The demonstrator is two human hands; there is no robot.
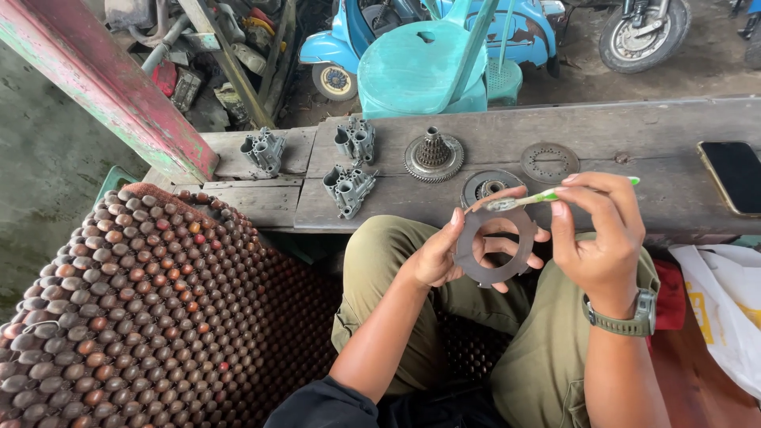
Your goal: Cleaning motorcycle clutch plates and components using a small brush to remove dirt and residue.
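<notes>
A: What do we see in our hands here?

B: Our left hand [444, 254] holds a flat metal ring [493, 246], a thin grey plate with a big round hole in the middle. The surface looks dull and a little dusty. The grip is closed on it: the thumb lies on the rim at 10 o'clock, and the fingers come out behind it at 3 o'clock.

A: And the other hand?

B: Our right hand [598, 238] pinches a toothbrush [547, 196] with a light green handle. The grip is narrow, thumb and fingertips tight on the handle. The bristle end touches the ring near its 12 o'clock edge. There is a green watch [634, 313] on this wrist.

A: Where is the ring?

B: It is in the air above our lap, just in front of the bench [658, 127], almost upright and facing us.

A: What lies on the bench?

B: The bench is of old grey planks, rough and cracked. From the ring, at 12 o'clock we see a round hub [485, 186]. At 11 o'clock stands a toothed gear cluster [433, 154], stepped like a cone. Further at 10 o'clock are three cast metal blocks [349, 189] with tube shapes. At 1 o'clock lies a flat disc [548, 162] with small holes, and at 2 o'clock a dark phone [733, 176].

A: And at our left?

B: A seat cover [143, 309] of round wooden beads, brown and glossy.
</notes>
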